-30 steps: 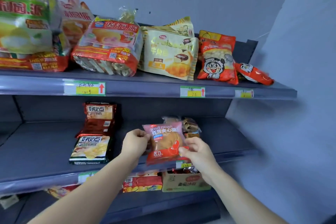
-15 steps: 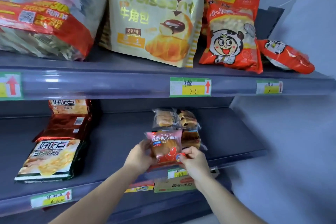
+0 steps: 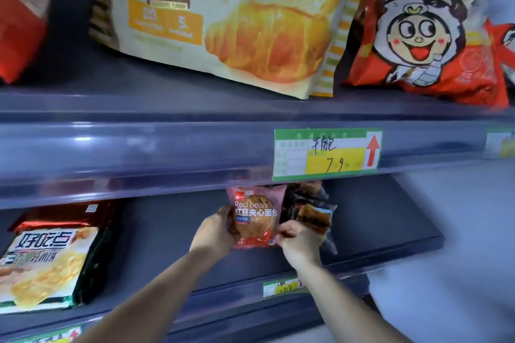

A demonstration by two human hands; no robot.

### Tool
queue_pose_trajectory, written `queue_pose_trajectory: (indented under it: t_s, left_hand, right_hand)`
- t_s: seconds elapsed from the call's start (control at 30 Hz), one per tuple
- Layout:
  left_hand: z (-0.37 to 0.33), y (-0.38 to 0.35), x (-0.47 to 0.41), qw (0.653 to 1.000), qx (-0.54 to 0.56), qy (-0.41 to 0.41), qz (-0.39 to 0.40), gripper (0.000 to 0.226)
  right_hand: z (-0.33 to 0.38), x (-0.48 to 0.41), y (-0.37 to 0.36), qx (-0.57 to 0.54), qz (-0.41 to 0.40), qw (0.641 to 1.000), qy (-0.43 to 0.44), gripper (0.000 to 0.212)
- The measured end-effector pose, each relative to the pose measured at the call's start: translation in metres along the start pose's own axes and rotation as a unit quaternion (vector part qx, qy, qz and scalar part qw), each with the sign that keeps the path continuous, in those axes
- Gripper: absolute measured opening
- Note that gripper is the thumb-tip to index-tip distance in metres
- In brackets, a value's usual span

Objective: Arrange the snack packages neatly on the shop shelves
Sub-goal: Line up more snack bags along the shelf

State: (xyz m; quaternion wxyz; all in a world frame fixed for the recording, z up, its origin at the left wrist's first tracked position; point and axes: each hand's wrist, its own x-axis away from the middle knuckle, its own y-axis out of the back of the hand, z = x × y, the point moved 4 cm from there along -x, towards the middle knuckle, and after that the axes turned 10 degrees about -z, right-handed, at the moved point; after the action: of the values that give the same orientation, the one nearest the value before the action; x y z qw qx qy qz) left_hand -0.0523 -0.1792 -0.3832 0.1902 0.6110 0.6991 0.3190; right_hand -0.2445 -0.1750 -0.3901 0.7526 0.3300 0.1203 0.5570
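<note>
"Red bean" and 红豆夹心面包 on bun pack point(image 3: 255, 217), handwritten "7 9" on price tag point(image 3: 326, 154), 好吃点 on biscuit pack point(image 3: 47, 259), 巧克力味 on croissant bag point(image 3: 223, 22)

Upper shelf point(image 3: 139, 100): dark grey, with a glossy strip along its front.
Left on it: red bag point(image 3: 16, 36), blurred and cut off by the frame.
Middle on it: croissant bag point(image 3: 223, 22), standing upright.
Right on it: cartoon bag point(image 3: 423, 36), red, upright, just beside the croissant bag.
Strip: price tag point(image 3: 326, 154), green and yellow, with a red arrow pointing up.
Middle shelf point(image 3: 167, 231): dark grey.
Left on it: biscuit pack point(image 3: 47, 262) lying flat, with a red-brown pack point(image 3: 64, 217) right behind it.
Middle on it: clear-wrapped cakes point(image 3: 312, 211), piled.
Front edge: small tag point(image 3: 281, 287).
</note>
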Motion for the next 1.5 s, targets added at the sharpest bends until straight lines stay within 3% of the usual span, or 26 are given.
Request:
queue_pose_trajectory:
  t_s: [0.33,0.63,0.73,0.87,1.0,1.13,1.3,1.5]
  left_hand:
    - [-0.001,0.011,0.060,0.999,-0.044,-0.003,0.007,0.052]
    - [0.007,0.105,0.164,0.976,-0.192,-0.019,-0.098,0.021]
    - [0.013,0.152,0.198,0.962,-0.236,-0.009,-0.138,0.024]
    - [0.024,0.222,0.242,0.942,-0.264,0.023,-0.205,0.036]
    - [0.026,0.293,0.276,0.923,-0.287,0.024,-0.254,0.016]
    - [0.021,0.363,0.296,0.905,-0.284,0.010,-0.318,0.020]
    - [0.022,0.451,0.299,0.879,-0.284,-0.030,-0.383,0.027]
    - [0.027,0.522,0.275,0.873,-0.274,-0.077,-0.396,0.025]
  right_hand:
    - [0.008,0.044,0.025,0.094,-0.022,0.990,0.102,0.022]
    - [0.052,0.145,0.044,0.175,0.062,0.940,0.285,0.008]
    - [0.083,0.184,0.039,0.178,0.085,0.915,0.353,0.012]
    - [0.135,0.235,0.029,0.162,0.105,0.882,0.431,0.013]
    - [0.195,0.286,0.022,0.129,0.133,0.856,0.483,0.010]
    - [0.259,0.334,0.018,0.089,0.137,0.828,0.536,0.007]
    - [0.342,0.371,0.010,0.009,0.086,0.826,0.558,0.012]
    - [0.414,0.400,-0.010,-0.032,0.048,0.812,0.580,0.016]
